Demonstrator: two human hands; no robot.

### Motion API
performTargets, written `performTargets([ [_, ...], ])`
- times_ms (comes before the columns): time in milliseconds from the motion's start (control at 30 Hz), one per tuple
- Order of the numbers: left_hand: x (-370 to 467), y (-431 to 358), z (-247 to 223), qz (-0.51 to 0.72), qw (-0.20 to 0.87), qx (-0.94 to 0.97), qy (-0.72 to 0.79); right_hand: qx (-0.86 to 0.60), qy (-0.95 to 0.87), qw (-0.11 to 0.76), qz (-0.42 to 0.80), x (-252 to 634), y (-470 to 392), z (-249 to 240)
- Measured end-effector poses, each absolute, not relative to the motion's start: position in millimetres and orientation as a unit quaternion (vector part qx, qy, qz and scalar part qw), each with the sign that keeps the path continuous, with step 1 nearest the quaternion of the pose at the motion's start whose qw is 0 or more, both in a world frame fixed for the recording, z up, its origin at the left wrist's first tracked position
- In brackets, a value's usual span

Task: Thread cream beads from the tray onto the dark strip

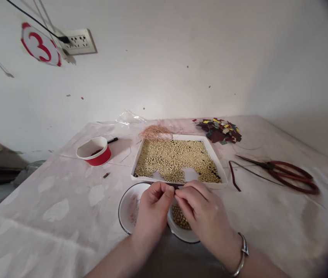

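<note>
My left hand point(155, 206) and my right hand point(203, 216) meet fingertip to fingertip, each closed in a pinch. A tiny dark piece shows between the fingertips, too small to name. Under my left hand is a white bowl point(124, 206) with a dark rim and reddish residue inside. Below my right hand another white bowl point(185, 235) holds brownish-green round beads point(180, 217), partly hidden. Just beyond the fingers lies a white shallow box point(178, 138) spread with many pale yellowish beads point(178, 156). A metal bracelet point(243, 251) circles my right wrist.
Red-handled scissors point(294, 175) and a dark red strip point(234, 176) lie right. Behind the box are copper-coloured strands point(155, 132) and dark scraps point(220, 130). At left stand a red-and-white tub point(101, 157) and a black pen point(113, 140). A wall closes off the back.
</note>
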State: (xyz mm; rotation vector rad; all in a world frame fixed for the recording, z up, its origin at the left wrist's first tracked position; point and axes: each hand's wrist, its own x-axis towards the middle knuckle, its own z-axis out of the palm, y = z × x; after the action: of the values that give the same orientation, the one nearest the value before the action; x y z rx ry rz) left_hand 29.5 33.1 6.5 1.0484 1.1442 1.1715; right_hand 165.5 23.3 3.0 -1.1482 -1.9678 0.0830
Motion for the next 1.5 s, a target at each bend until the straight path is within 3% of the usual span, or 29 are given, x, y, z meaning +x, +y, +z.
performTargets([
  [1100,29.0,31.2,8.8,0.500,0.569,0.439,0.484,-0.496,-0.749,0.434,0.071,172.9,28.3,6.4],
  [1367,28.3,33.6,12.3,0.511,0.563,0.432,0.484,-0.523,-0.780,0.316,0.135,174.5,28.4,10.1],
  [1500,28.7,33.2,11.7,0.508,0.571,0.425,0.485,-0.536,-0.777,0.313,0.108,180.9,33.4,9.3],
])
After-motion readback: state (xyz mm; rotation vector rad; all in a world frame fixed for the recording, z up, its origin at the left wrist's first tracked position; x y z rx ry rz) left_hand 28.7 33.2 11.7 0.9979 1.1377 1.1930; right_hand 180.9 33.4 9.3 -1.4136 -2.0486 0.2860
